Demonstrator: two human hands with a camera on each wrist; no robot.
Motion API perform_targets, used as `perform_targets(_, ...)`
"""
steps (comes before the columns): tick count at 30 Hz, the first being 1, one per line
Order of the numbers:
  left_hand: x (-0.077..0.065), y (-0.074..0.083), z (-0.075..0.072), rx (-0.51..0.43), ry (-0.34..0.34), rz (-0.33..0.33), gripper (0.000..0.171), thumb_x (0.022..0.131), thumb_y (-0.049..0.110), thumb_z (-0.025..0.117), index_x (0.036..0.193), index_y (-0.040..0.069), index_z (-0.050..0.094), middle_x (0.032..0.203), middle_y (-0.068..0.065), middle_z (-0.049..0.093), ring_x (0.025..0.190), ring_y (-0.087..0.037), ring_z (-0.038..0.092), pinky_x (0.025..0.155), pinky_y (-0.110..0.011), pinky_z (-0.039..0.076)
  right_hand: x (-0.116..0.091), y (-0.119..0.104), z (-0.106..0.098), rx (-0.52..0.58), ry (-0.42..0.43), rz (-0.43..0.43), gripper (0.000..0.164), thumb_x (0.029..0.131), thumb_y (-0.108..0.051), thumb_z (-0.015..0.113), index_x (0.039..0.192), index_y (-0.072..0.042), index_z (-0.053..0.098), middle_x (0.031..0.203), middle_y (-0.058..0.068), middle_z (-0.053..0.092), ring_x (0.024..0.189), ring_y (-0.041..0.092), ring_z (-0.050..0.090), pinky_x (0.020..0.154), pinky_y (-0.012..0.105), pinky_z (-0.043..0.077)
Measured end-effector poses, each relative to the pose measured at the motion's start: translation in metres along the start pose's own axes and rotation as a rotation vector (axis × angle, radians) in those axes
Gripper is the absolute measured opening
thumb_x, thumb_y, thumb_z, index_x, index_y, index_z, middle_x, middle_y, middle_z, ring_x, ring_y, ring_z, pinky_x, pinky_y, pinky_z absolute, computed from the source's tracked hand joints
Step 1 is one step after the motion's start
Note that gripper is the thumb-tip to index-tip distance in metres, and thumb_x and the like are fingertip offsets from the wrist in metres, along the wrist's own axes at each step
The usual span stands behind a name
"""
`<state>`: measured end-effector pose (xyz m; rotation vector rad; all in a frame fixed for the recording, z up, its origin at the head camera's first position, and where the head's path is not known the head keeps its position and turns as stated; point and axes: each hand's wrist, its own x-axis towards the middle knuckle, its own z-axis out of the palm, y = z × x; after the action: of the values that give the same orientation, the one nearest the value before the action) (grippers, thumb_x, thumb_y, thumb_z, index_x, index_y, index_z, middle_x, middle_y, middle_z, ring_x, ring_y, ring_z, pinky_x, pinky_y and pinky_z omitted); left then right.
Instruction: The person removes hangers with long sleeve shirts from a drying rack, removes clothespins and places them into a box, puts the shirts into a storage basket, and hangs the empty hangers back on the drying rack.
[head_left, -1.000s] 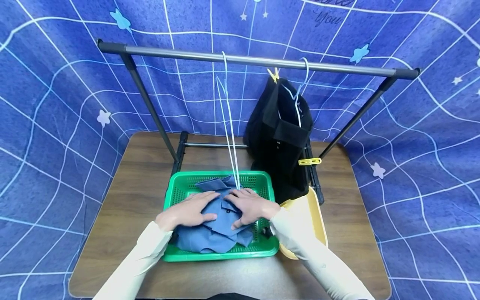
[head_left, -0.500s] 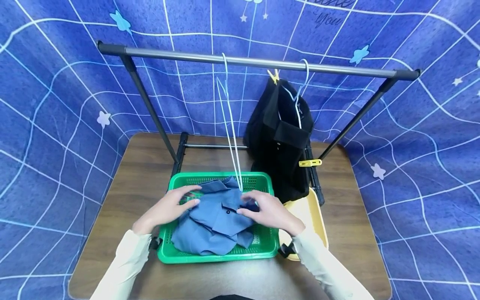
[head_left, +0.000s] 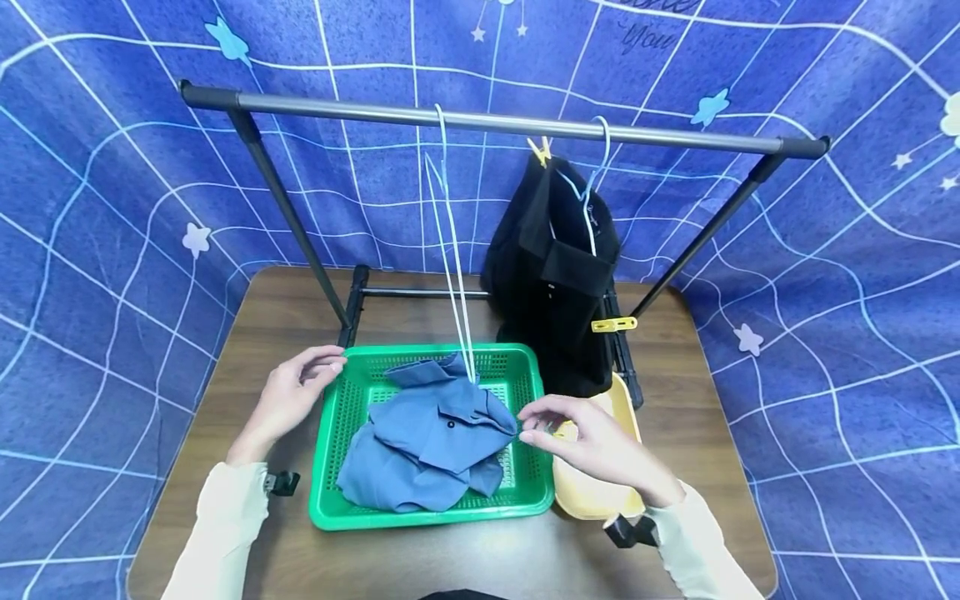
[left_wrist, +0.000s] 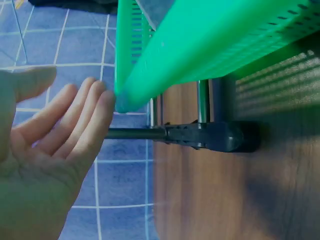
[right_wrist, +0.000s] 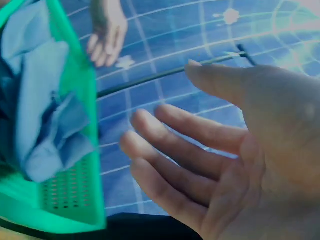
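Note:
A crumpled blue garment with a dark button lies inside the green perforated basket, which stands on the wooden table. My left hand is beside the basket's back left corner, fingers relaxed; in the left wrist view its fingertips are close to the green rim. Over the basket's right side is my right hand, loosely bent and holding nothing, its fingertips by the garment's right edge. The right wrist view shows the palm and spread fingers beside the basket.
A metal clothes rack spans the table. From it hang a bare white hanger and a black garment on another hanger. Yellow clothespins are clipped nearby. Right of the green basket sits a pale yellow tray.
Both hands have come up off the blue garment and moved apart, the left outward past the basket's left rim, the right to its right rim. The garment stays in the basket.

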<state>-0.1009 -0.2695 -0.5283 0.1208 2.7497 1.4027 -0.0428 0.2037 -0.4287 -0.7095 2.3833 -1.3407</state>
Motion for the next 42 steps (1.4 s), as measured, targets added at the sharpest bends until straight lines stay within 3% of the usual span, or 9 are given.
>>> perform_targets(7,0.014,-0.01,-0.013,-0.062,0.17,-0.062,0.043,0.111,0.04,0.061,0.144,0.014,0.065,0.129,-0.012,0.075,0.104,0.008,0.066,0.091,-0.01,0.047,-0.021,-0.032,-0.041,0.118,-0.078,-0.091,0.024,0.106,-0.011,0.069,0.127,-0.019,0.074,0.107,-0.002,0.077,0.098,0.018,0.072,0.089,0.031,0.06)
perform_targets(13,0.037,-0.006,-0.021,-0.076,0.29,-0.071,0.047,0.109,0.04,0.064,0.146,0.011,0.063,0.129,-0.012,0.074,0.102,0.01,0.063,0.087,-0.01,0.047,-0.027,-0.064,-0.077,0.132,0.021,-0.109,0.029,0.101,0.001,0.071,0.127,-0.013,0.074,0.106,0.002,0.08,0.096,0.024,0.076,0.084,0.031,0.062)
perform_targets(17,0.055,0.006,-0.027,-0.1,0.335,-0.085,0.051,0.108,0.041,0.064,0.149,0.012,0.059,0.137,-0.012,0.07,0.109,0.002,0.064,0.094,-0.015,0.049,-0.023,-0.082,-0.099,0.122,0.138,-0.081,0.025,0.104,-0.001,0.069,0.125,-0.012,0.075,0.106,0.009,0.079,0.095,0.024,0.076,0.086,0.028,0.062)
perform_targets(22,0.075,0.02,-0.035,-0.146,0.353,-0.079,0.061,0.107,0.042,0.065,0.157,0.011,0.049,0.151,-0.01,0.061,0.125,-0.014,0.062,0.108,-0.031,0.051,-0.006,-0.099,-0.122,0.044,0.313,-0.027,0.02,0.107,-0.015,0.069,0.126,-0.011,0.075,0.102,0.009,0.078,0.092,0.021,0.074,0.083,0.024,0.06)
perform_targets(25,0.083,0.028,-0.038,-0.173,0.357,-0.072,0.067,0.107,0.043,0.066,0.16,0.011,0.044,0.157,-0.009,0.054,0.135,-0.023,0.057,0.114,-0.037,0.048,0.008,-0.102,-0.136,0.065,0.364,-0.034,0.024,0.107,-0.019,0.069,0.128,-0.009,0.075,0.101,0.01,0.077,0.093,0.022,0.073,0.083,0.023,0.058)
perform_targets(29,0.095,0.037,-0.04,-0.187,0.355,-0.039,0.072,0.106,0.042,0.068,0.164,0.011,0.038,0.164,-0.011,0.045,0.147,-0.029,0.047,0.121,-0.04,0.042,0.031,-0.099,-0.151,0.12,0.424,-0.08,0.027,0.106,-0.019,0.071,0.129,-0.005,0.075,0.102,0.009,0.077,0.091,0.022,0.071,0.082,0.024,0.056)
perform_targets(32,0.104,0.045,-0.04,-0.176,0.353,-0.007,0.076,0.105,0.042,0.069,0.166,0.012,0.035,0.168,-0.011,0.041,0.153,-0.028,0.042,0.124,-0.04,0.038,0.047,-0.096,-0.161,0.084,0.489,-0.081,0.027,0.105,-0.023,0.073,0.126,-0.006,0.076,0.102,0.006,0.077,0.092,0.019,0.072,0.083,0.021,0.056)
perform_targets(36,0.112,0.054,-0.04,-0.137,0.363,0.02,0.08,0.104,0.042,0.07,0.168,0.013,0.031,0.17,-0.012,0.039,0.155,-0.025,0.04,0.126,-0.04,0.035,0.065,-0.09,-0.17,-0.056,0.546,-0.025,0.027,0.103,-0.029,0.075,0.12,-0.009,0.079,0.105,-0.001,0.078,0.095,0.013,0.071,0.087,0.017,0.053)
perform_targets(42,0.12,0.065,-0.039,-0.132,0.391,0.053,0.074,0.105,0.038,0.07,0.166,0.017,0.035,0.166,-0.01,0.046,0.153,-0.025,0.045,0.125,-0.042,0.036,0.089,-0.083,-0.176,-0.28,0.507,0.064,0.036,0.104,-0.039,0.071,0.124,-0.01,0.078,0.121,0.005,0.078,0.103,0.008,0.071,0.086,0.017,0.051)
